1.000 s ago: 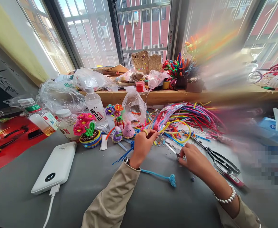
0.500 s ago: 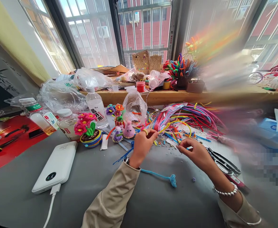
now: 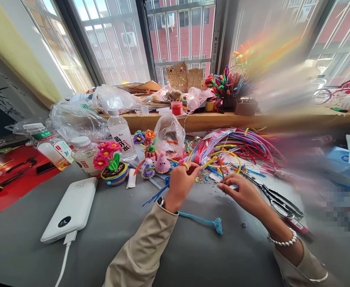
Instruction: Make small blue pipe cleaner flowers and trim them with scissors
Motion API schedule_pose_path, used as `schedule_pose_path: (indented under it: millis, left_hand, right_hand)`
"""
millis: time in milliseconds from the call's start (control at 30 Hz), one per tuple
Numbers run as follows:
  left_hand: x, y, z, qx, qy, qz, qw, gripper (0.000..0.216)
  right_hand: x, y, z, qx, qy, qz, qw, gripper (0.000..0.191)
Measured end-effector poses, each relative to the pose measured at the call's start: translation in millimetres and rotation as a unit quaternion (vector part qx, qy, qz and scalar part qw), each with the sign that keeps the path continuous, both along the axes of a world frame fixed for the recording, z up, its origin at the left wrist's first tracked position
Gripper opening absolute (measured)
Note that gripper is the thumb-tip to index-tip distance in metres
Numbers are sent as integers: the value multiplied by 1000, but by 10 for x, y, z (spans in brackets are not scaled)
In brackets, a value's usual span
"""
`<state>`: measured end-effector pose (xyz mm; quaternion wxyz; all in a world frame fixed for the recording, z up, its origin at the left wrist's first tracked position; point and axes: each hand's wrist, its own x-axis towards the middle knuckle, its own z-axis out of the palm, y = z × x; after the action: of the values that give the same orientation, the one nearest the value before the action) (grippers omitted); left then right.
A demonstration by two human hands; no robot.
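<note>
My left hand (image 3: pixel 180 185) is closed in a pinch at the near end of a fuzzy yellow pipe cleaner (image 3: pixel 210 162). My right hand (image 3: pixel 243 194) is closed around a thin, pointed metal tool (image 3: pixel 222 172) that stands nearly upright; whether it is tweezers or small scissors I cannot tell. Its tip is just right of the yellow strand. Below the hands lies a light-blue pipe cleaner (image 3: pixel 218 226) with a curled end. Dark-blue pipe cleaners (image 3: pixel 157 194) lie beside my left wrist. Small colored clippings (image 3: pixel 206 179) are scattered between the hands.
Behind the hands is a pipe-cleaner bundle (image 3: pixel 222 141). Large scissors (image 3: pixel 282 205) lie by my right forearm. At left stand a pink flower pot (image 3: pixel 115 175), a white power bank (image 3: pixel 70 209) and a bottle (image 3: pixel 122 137). A wooden ledge (image 3: pixel 151 120) runs along the back.
My right hand has shifted slightly left, and the metal tool in it now stands more upright. My left hand has barely moved and keeps its pinch on the yellow pipe cleaner.
</note>
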<state>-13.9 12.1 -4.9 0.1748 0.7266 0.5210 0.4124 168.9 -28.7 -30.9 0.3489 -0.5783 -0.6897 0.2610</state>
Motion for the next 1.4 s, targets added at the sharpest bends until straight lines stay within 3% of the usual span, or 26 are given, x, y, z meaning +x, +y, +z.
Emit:
schedule_pose_path:
  millis: [100,300,467,833,1400]
  left_hand:
    - [5,-22,-14,49,39,8,998,15]
    - [-9,-50,-84,259,138,20,956,15]
    - [-6,-70,-73,331,168,7,928,11]
    - [-1,-105,-65,383,208,-29,900,7]
    - [-46,-71,-68,359,203,-22,911,11]
  right_hand:
    - [-8,0,-30,-18,-22,20,999,34]
    - [-11,-13,-88,-38,-46,53,997,32]
    - [-17,-27,-67,-51,-53,57,996,38]
    - [-12,-15,3,-95,-18,25,995,36]
    - [7,-36,109,-74,-19,7,997,40]
